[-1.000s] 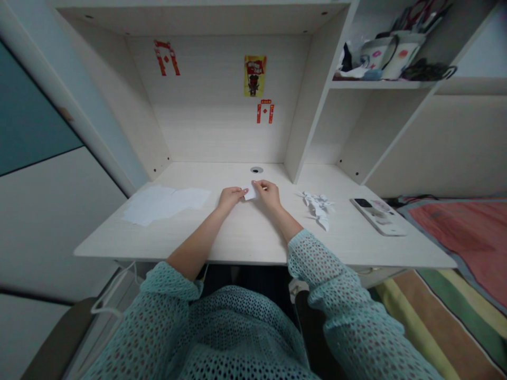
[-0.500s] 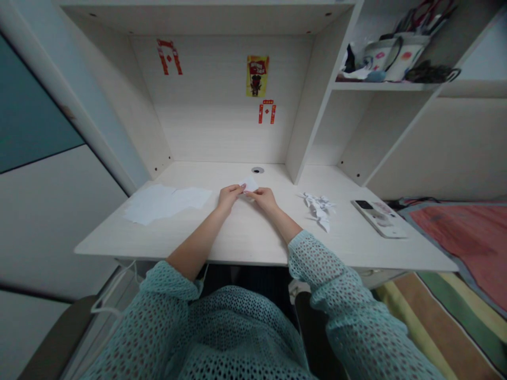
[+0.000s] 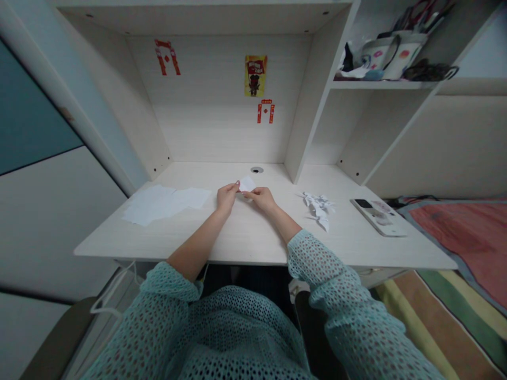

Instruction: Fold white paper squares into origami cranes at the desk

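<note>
A small white piece of paper [image 3: 247,183] is held above the middle of the desk, between my two hands. My left hand [image 3: 227,197] pinches its left edge with thumb and fingers. At its lower right edge, my right hand [image 3: 262,198] is closed on the same paper, fingertips near those of the left. Flat white sheets of paper [image 3: 162,204] lie overlapping to the left of my hands. On the right lies a little heap of folded or crumpled white paper pieces [image 3: 318,209].
The white desk [image 3: 245,240] has a round cable hole [image 3: 257,170] at the back. A phone [image 3: 378,217] lies on its right side. Cups [image 3: 404,55] holding pens and scissors stand on the upper right shelf. Striped bedding [image 3: 455,311] is beside the desk.
My left fingers have shifted slightly left and up along the paper's edge, so more of the paper shows. My right hand has hardly moved.
</note>
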`<state>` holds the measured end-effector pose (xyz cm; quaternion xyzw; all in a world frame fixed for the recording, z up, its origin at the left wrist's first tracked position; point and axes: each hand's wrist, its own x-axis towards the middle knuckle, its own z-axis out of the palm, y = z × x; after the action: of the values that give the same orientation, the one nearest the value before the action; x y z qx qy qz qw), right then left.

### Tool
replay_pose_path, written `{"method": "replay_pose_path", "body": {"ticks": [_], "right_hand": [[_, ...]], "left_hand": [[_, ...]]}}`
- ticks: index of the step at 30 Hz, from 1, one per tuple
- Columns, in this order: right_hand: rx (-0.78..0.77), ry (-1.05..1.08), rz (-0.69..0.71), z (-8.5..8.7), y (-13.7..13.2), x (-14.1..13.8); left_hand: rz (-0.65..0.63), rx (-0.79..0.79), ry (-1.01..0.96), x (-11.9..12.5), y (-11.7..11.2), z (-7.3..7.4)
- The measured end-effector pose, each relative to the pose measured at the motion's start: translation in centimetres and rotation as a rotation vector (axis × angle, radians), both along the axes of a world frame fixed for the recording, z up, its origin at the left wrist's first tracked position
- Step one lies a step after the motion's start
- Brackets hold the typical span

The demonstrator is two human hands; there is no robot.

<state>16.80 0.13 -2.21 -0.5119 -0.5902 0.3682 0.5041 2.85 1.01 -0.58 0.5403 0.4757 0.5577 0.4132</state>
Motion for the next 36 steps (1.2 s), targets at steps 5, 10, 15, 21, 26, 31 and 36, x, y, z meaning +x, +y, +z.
{"method": "replay_pose_path", "body": {"ticks": [5, 10, 15, 21, 26, 31, 36], "right_hand": [[-0.012, -0.017, -0.033, 0.3, -0.2, 0.2], [-0.016, -0.005, -0.014, 0.3, -0.4, 0.2], [0.004, -0.049, 0.025, -0.4, 0.0, 0.1], [0.014, -0.046, 0.055, -0.7, 0.3, 0.1], [-0.028, -0.087, 0.042, -0.5, 0.0, 0.3], [-0.031, -0.098, 0.013, -0.2, -0.4, 0.7], [-0.034, -0.082, 0.008, 0.1, -0.5, 0.8]], "left_hand": [[-0.065, 0.021, 0.007, 0.0, -0.2, 0.2], [-0.171, -0.017, -0.033, 0.1, -0.2, 0.3], [-0.206, -0.073, -0.121, 0.3, 0.2, -0.3], [-0.17, -0.077, -0.12, 0.2, 0.1, -0.4], [-0.15, -0.01, 0.07, -0.1, 0.4, -0.2], [-0.147, -0.012, 0.11, -0.2, 0.6, -0.2], [-0.17, -0.018, 0.082, 0.0, 0.2, 0.1]]}}
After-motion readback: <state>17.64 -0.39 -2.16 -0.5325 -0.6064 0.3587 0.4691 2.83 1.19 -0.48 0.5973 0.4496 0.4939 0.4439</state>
